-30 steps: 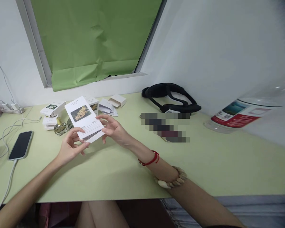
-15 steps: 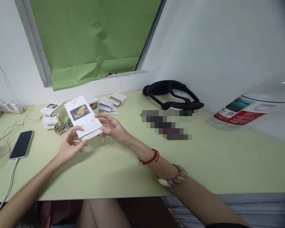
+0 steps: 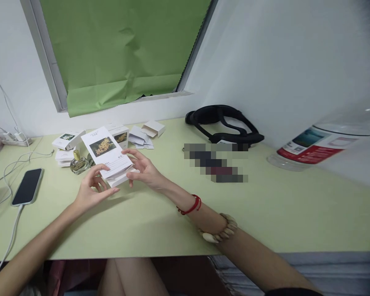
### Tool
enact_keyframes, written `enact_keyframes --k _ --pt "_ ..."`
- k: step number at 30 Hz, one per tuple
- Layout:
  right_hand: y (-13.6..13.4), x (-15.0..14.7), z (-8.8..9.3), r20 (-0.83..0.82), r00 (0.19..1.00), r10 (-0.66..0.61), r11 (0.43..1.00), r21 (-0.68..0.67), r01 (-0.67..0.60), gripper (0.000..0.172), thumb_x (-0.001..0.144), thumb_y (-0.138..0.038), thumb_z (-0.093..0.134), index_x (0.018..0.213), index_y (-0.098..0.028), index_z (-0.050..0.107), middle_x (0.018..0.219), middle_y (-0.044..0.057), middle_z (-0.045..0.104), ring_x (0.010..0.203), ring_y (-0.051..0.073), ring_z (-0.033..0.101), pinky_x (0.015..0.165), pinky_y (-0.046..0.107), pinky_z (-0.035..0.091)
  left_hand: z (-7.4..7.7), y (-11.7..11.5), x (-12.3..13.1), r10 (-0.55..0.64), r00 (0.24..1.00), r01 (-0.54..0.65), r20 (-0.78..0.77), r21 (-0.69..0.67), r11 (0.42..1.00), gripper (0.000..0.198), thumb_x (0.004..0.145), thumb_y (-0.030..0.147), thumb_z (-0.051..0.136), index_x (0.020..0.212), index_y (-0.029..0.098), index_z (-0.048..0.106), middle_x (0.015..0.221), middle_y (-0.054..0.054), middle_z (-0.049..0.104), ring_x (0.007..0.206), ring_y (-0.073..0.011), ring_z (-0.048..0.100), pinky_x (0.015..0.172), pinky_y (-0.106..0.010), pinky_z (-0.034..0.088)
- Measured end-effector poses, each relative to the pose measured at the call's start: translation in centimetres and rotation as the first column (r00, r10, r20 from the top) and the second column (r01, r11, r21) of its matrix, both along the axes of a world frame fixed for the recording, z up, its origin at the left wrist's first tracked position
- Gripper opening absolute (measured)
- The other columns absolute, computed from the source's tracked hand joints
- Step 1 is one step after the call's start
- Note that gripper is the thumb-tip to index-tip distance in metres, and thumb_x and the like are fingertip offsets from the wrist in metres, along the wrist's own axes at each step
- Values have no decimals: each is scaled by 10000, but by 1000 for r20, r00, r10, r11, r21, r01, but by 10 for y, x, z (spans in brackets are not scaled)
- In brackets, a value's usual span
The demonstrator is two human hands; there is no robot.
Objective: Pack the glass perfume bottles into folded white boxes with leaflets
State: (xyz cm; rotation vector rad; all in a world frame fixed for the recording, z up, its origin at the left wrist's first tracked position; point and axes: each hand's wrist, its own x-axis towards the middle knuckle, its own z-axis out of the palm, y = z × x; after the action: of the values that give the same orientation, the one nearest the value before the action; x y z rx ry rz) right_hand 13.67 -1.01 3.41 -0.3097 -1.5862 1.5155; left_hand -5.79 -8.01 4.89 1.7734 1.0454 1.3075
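Both hands hold a white cardboard box [image 3: 105,148] with a photo of yellow-orange flowers on its front. It leans away from me above the table, and its near end shows a gap between the front panel and a white panel below. My left hand [image 3: 94,187] has its fingers at the lower left edge, thumb stretched under the near end. On the right side, my right hand [image 3: 144,170] grips the edge, fingers along the side and thumb at the near corner. Behind the box stands another white box [image 3: 122,137] with a similar picture, partly covered. A glass perfume bottle [image 3: 79,164] with a gold cap is left of it.
Small white boxes [image 3: 68,140] are stacked at the back left, and opened white cartons [image 3: 153,128] lie behind. A phone [image 3: 27,187] on a cable rests at left. Further right are a black headset [image 3: 225,123], a pixelated item [image 3: 216,162] and a large plastic bottle [image 3: 311,146].
The near end of the box has widened, with more of the white panel below the front showing. My right thumb has moved slightly down and left; my left thumb reaches further right.
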Motion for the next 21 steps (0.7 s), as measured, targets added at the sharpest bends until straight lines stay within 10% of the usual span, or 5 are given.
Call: enact_keyframes --k 21 --pt "-5 6 0 13 996 84 992 -94 -82 498 806 -453 734 1200 -283 481 1148 65 598 812 164 686 463 179 558 -1 4 -6 -85 992 85 98 -3 996 324 886 456 586 1057 214 453 920 6 511 490 -26 564 386 -132 422"
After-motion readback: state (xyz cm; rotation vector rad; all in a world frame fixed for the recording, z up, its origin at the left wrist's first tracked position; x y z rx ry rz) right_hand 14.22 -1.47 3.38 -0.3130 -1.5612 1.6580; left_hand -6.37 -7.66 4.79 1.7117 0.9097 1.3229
